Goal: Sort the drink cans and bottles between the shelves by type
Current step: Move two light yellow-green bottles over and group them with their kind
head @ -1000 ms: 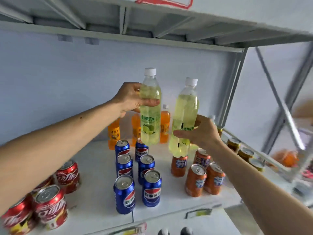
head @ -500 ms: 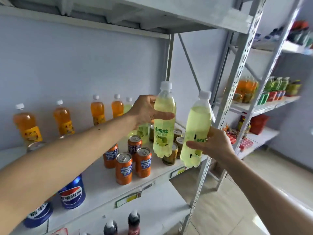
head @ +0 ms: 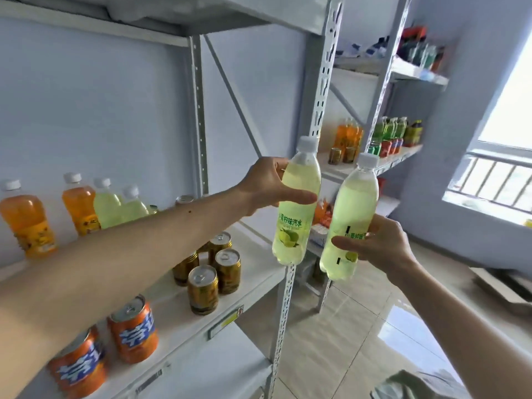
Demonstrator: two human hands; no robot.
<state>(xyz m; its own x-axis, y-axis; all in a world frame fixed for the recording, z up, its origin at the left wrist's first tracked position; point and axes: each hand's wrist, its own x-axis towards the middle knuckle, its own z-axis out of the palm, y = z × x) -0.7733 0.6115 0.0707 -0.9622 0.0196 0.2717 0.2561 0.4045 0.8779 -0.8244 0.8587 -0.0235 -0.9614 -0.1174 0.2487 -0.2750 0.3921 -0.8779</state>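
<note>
Meanwhile, my left hand and right hand each gripped a lime soda bottle, now carried past the shelf's right edge toward the neighbouring shelf.

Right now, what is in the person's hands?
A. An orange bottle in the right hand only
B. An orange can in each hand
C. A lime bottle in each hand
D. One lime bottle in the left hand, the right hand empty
C: the left hand grips one lime bottle and the right hand grips another, both in the air beside the shelf post.
</note>
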